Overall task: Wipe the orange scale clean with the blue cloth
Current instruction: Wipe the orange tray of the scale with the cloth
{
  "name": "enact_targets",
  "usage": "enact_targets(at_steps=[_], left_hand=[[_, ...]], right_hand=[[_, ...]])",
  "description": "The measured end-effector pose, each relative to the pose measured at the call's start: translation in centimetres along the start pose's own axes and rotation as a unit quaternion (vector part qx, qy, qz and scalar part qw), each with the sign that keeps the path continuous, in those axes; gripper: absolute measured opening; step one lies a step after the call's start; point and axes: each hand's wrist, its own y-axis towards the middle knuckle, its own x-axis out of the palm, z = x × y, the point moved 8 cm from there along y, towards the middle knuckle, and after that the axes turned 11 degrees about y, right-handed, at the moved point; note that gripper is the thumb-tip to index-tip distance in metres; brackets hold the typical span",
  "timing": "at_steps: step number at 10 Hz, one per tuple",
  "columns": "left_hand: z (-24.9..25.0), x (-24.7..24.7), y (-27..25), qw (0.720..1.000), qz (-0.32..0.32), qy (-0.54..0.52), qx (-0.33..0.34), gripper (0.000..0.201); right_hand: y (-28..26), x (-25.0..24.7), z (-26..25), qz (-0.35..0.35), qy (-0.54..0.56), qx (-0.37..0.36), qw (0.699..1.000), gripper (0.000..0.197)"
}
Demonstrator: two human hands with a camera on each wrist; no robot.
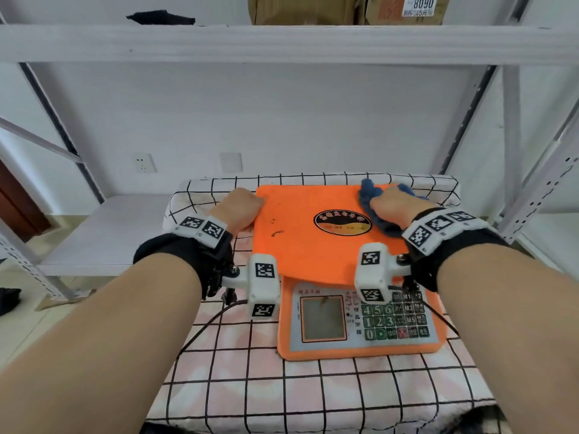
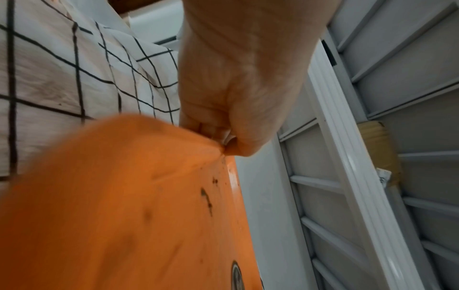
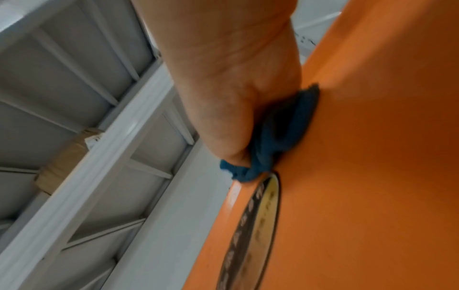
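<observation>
Nearest the person, a checked cloth [image 1: 313,393] with black grid lines covers the surface on which the orange scale [image 1: 313,245] stands. The scale's front panel faces the person, with a grey display [image 1: 322,317] on its left and a block of green number keys [image 1: 394,317] on its right. Above the panel lies the flat orange weighing plate, which carries an oval black and yellow label [image 1: 342,222] near its middle and a few dark specks [image 1: 277,232] towards its left side. Both forearms reach forward over the checked cloth, each with a black wrist strap bearing white blocks printed with black square markers. The left hand [image 1: 239,211] grasps the plate's far left corner, fingers curled at the edge with the thumb pressing on the top, as the left wrist view shows. The right hand [image 1: 391,205] is closed around the bunched blue cloth [image 1: 369,195] and presses it onto the plate's far right corner, just beside the oval label. Beyond the scale stands a white wall with a socket [image 1: 144,162] and a grey metal shelf rack [image 1: 282,42]; cardboard boxes [image 1: 404,9] sit on its upper shelf.
</observation>
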Motion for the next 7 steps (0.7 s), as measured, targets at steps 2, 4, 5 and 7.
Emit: enact_targets(at_steps=[2,4,5,7], left_hand=[[0.0,0.2,-0.7,0.999,-0.008,-0.036,0.026,0.024],[-0.1,0.4,-0.4,0.999,-0.019,-0.037,0.018,0.024],[-0.5,0.7,-0.2,0.994,-0.037,-0.102,0.002,0.026],[-0.7,0.9,-0.1,0.988,-0.045,-0.148,0.012,0.022]], right_hand=[[1.2,1.8,-1.4,-0.055,0.094,-0.017,0.994,0.021],[1.3,-0.6,0.0,0.023,0.086,0.023,0.996,0.04],[2.3,0.0,-0.5,0.038,0.207,0.033,0.977,0.032],[1.1,5.1,-8.6,-0.033,0.293,-0.066,0.953,0.016]])
